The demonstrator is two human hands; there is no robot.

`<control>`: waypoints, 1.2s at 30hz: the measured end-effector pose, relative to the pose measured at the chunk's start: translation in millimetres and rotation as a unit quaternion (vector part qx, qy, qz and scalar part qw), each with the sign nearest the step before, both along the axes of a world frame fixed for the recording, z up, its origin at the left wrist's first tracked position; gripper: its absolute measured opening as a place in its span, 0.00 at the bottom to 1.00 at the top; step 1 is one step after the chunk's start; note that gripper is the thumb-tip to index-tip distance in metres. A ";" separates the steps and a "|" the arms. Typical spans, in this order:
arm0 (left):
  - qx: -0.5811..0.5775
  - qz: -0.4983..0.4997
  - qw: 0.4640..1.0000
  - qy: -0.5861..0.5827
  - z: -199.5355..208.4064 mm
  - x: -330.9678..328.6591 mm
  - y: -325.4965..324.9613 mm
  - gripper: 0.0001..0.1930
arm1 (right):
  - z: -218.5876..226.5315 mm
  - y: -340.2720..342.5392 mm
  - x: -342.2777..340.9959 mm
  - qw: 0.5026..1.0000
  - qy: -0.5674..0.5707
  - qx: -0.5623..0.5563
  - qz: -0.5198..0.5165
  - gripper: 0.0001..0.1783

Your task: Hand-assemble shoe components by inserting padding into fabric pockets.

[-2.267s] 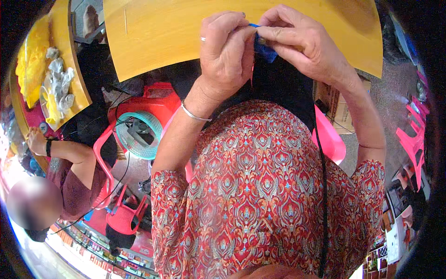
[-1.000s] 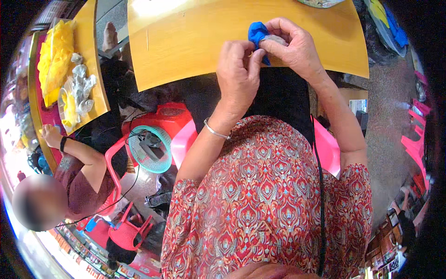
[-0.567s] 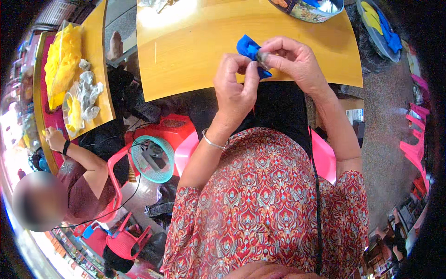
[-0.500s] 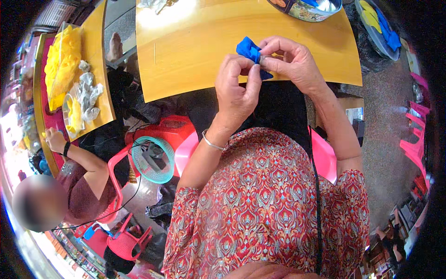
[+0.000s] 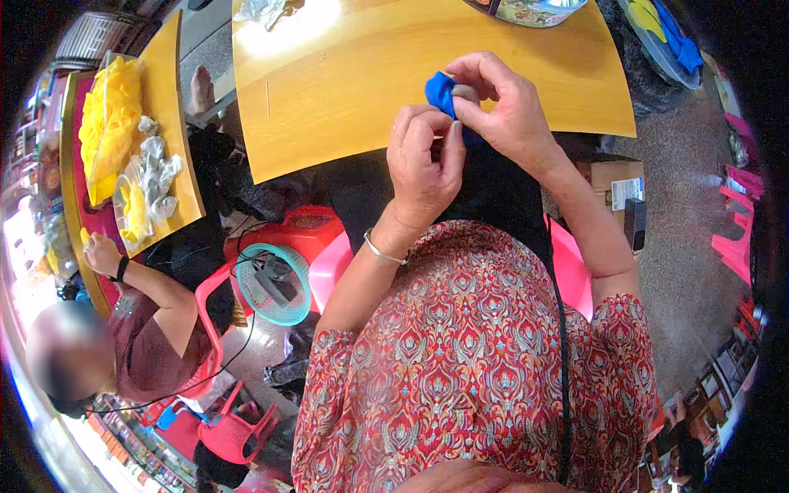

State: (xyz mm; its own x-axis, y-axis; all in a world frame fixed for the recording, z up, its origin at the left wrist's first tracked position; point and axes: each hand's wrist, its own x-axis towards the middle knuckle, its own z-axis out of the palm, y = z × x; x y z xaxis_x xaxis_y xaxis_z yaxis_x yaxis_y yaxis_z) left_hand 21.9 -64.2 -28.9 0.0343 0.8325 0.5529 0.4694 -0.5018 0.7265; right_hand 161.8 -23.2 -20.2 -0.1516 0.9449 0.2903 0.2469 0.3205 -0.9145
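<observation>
A small piece of blue cloth [image 5: 440, 92] is held up above the near edge of the yellow wooden table [image 5: 353, 90]. Its lower part is pinched between the thumb and fingers of my left hand [image 5: 426, 156]. My right hand [image 5: 511, 111] grips the upper right side of the cloth, thumb against curled fingers. A small greyish piece [image 5: 465, 93] shows by my right fingertips; its kind is unclear. The fingers hide part of the cloth.
A printed tin [image 5: 534, 11] stands at the far right of the table, with a clear plastic bag [image 5: 265, 11] at the far left. A basin [image 5: 666, 45] holds blue and yellow cloth. Leftward, a co-worker's hand [image 5: 102, 255] is near bagged yellow pieces [image 5: 113, 123]. A turquoise basket [image 5: 289, 311] sits beside me.
Both hands still hold the blue cloth. My right hand has shifted slightly up and left, and the cloth is now folded more upright. The whole view has tilted slightly.
</observation>
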 end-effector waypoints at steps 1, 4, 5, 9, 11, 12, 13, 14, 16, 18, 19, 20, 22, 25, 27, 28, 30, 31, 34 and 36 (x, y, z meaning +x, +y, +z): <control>0.010 -0.008 1.000 -0.010 -1.0 0.9 4.0 0.07 | -3.8 3.6 -0.8 1.000 0.006 0.005 -0.013 0.15; 0.011 -0.063 0.998 -0.016 -6.7 -1.7 5.4 0.08 | -17.2 10.2 6.4 0.991 0.060 -0.115 0.007 0.14; -0.109 -0.050 0.977 -0.179 -9.4 0.2 3.9 0.09 | -16.1 9.8 8.4 0.992 0.061 -0.113 0.010 0.14; -0.308 -0.101 0.826 -0.461 -1.8 -7.6 16.5 0.21 | -5.2 9.4 16.2 0.986 0.091 -0.134 0.026 0.12; -0.377 -0.174 0.724 -0.551 6.1 -9.4 15.7 0.23 | 3.3 15.6 9.1 0.985 0.103 -0.130 0.040 0.11; -0.372 -0.164 0.702 -0.584 10.5 -0.8 14.0 0.24 | 8.5 16.0 4.8 0.995 0.036 -0.087 0.016 0.11; -0.379 -0.156 0.678 -0.611 5.2 -4.7 15.2 0.21 | 13.1 16.2 -1.6 0.999 -0.028 -0.042 -0.006 0.10; -0.367 -0.150 0.684 -0.612 2.0 -8.0 14.3 0.21 | 16.0 16.3 -7.0 0.999 -0.025 -0.036 0.007 0.10; -0.377 -0.131 0.667 -0.630 -3.3 -15.1 14.6 0.18 | 16.7 16.3 -13.1 0.989 -0.106 0.099 -0.004 0.09; -0.388 -0.139 0.659 -0.629 -5.8 -18.9 13.0 0.21 | 13.7 16.0 -11.3 0.993 -0.096 0.067 0.029 0.08; -0.398 -0.127 0.658 -0.627 -3.1 -15.0 11.8 0.22 | 9.2 16.9 -5.6 0.994 -0.088 0.039 0.054 0.09; -0.406 -0.111 0.658 -0.625 2.3 -14.1 10.2 0.22 | 4.0 17.7 -0.5 0.995 -0.050 0.006 0.086 0.09; -0.397 -0.149 0.643 -0.638 -0.1 -21.0 5.6 0.23 | 7.9 12.6 5.0 0.990 -0.006 -0.046 0.136 0.09; -0.371 -0.166 0.634 -0.657 2.2 -23.5 -0.5 0.22 | 28.2 2.9 5.6 0.980 -0.050 -0.012 0.190 0.09; -0.365 -0.172 0.657 -0.637 -8.1 -21.0 -4.8 0.17 | 32.9 -1.8 6.0 0.972 -0.103 0.043 0.207 0.10; -0.357 -0.172 0.662 -0.636 -8.2 -18.6 -5.6 0.17 | 34.5 -2.5 6.3 0.969 -0.113 0.021 0.217 0.10; -0.323 -0.152 0.728 -0.586 -9.2 -16.3 -8.7 0.20 | 35.5 -5.3 8.3 0.966 -0.122 0.006 0.230 0.11; -0.329 -0.148 0.742 -0.564 -2.2 -16.6 -9.6 0.20 | 36.6 -6.0 9.5 0.960 -0.174 0.028 0.219 0.12; -0.298 -0.155 0.764 -0.552 -5.8 -6.7 -8.9 0.19 | 41.0 -9.8 9.7 0.946 -0.247 0.083 0.194 0.14; -0.291 -0.131 0.769 -0.554 -4.9 -3.8 -14.1 0.20 | 36.6 -10.1 7.4 0.932 -0.305 0.145 0.133 0.14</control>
